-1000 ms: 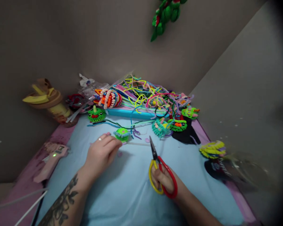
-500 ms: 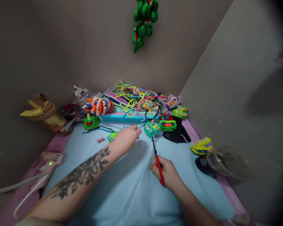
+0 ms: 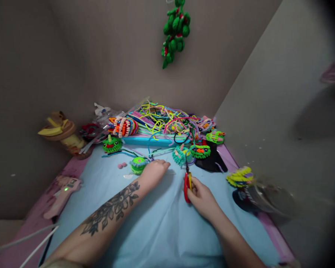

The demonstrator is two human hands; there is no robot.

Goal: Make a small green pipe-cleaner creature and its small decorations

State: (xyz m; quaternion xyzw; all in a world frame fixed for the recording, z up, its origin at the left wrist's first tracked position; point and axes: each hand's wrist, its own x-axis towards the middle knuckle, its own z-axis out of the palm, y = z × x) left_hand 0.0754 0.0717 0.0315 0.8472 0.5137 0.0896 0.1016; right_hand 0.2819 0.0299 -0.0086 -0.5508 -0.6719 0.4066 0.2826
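Observation:
My right hand (image 3: 201, 195) is closed around the red and yellow handles of a pair of scissors (image 3: 187, 178). The blades point away from me, toward a teal pipe-cleaner figure (image 3: 181, 154). My left hand (image 3: 154, 172) lies on the light blue cloth (image 3: 156, 223) with its fingers curled down; whether it grips anything I cannot see. Just to its left sits a small green and teal round piece (image 3: 137, 165). A thin pale stick (image 3: 171, 172) lies between the two hands.
A heap of coloured pipe cleaners (image 3: 162, 119) fills a blue tray (image 3: 145, 140) at the back. Several finished pipe-cleaner figures (image 3: 200, 150) stand around it. A tan and yellow toy (image 3: 61, 133) sits left, a pink device (image 3: 63, 191) with a green light nearer.
My left hand reached forward across the cloth, then drew back a little and settled beside the green piece. My right hand carried the scissors forward, blades now upright near the teal figure.

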